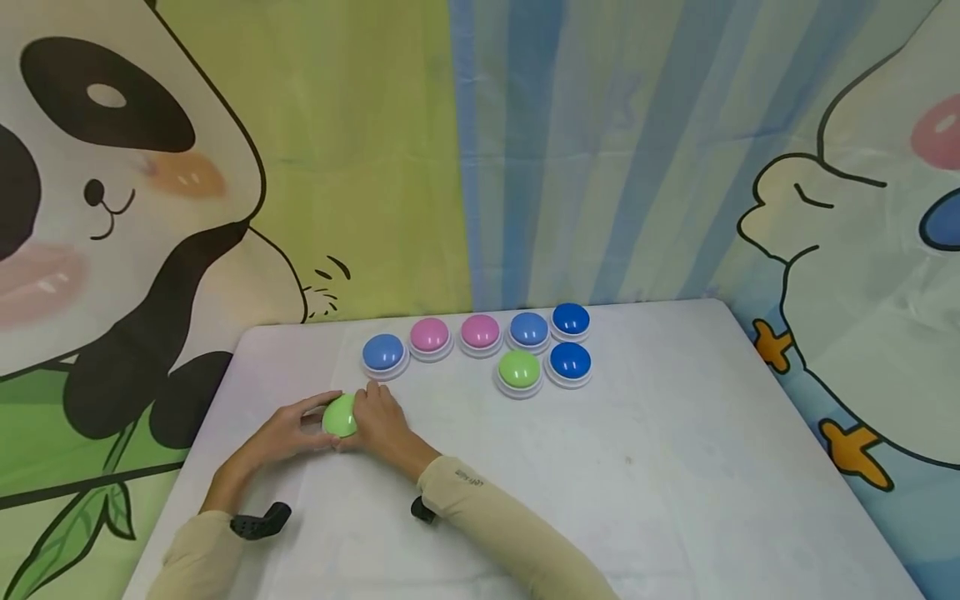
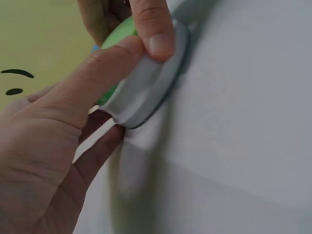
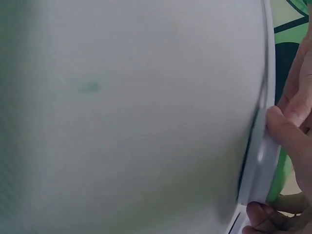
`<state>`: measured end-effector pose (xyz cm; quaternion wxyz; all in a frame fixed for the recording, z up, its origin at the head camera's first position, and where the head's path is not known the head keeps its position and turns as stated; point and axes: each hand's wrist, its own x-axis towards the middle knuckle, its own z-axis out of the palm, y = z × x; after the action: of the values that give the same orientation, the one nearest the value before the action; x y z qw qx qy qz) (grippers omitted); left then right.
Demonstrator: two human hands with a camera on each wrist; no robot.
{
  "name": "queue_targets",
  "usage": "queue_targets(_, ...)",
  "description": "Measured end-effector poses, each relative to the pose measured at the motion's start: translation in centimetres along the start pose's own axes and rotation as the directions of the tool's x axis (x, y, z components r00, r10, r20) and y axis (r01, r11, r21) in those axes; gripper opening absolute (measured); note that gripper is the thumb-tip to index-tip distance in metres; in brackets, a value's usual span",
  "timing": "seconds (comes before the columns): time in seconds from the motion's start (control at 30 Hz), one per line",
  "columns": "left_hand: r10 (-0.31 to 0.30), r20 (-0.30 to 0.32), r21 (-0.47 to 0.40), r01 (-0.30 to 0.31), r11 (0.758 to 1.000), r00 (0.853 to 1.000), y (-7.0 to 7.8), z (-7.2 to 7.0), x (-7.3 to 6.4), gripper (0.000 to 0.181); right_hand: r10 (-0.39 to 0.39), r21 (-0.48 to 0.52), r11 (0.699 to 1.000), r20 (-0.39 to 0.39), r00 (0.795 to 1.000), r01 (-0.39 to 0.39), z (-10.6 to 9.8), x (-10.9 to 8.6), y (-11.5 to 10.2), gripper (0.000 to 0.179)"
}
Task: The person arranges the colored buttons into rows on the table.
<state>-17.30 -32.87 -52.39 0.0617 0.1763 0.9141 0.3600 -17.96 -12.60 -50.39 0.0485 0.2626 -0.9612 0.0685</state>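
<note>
A green-domed push button (image 1: 340,416) with a white base stands on the left half of the table, between both hands. My left hand (image 1: 288,429) grips it from the left, fingers and thumb around its edge. From the right, my right hand (image 1: 382,423) holds the same button, its fingers covering part of the dome. In the left wrist view, both thumbs press on the side of the white base (image 2: 148,87), which sits at the tabletop. The right wrist view catches the button's base (image 3: 261,165) edge-on, with fingers on it.
Farther back on the white table (image 1: 675,458) is a group of similar buttons: a light blue one (image 1: 383,352), two pink ones (image 1: 430,335), another light blue one (image 1: 528,329), two dark blue ones (image 1: 570,361) and a green one (image 1: 519,369). A cartoon-printed curtain (image 1: 360,150) hangs behind.
</note>
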Motion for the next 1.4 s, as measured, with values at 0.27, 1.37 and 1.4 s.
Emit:
queue_targets(0.27, -0.022, 0.04, 0.053, 0.02, 0.998, 0.999, 0.7, 0.2, 0.0, 0.079, 0.029, -0.013, 1.0, 0.06, 0.998, -0.028, 0.9, 0.2, 0.1, 0.082)
queue_targets(1.37, -0.038, 0.065, 0.007, 0.038, 0.999, 0.997, 1.1, 0.7, -0.4, 0.083, 0.011, 0.265, 0.963, 0.123, 0.992, -0.043, 0.4, -0.4, 1.4, 0.077)
queue_targets(1.4, -0.025, 0.066, 0.001, 0.025, 1.0, 0.998, 1.0, 0.9, -0.3, 0.083, 0.004, 0.259, 0.965, 0.126, 0.992, -0.037, 0.4, -0.5, 1.6, 0.076)
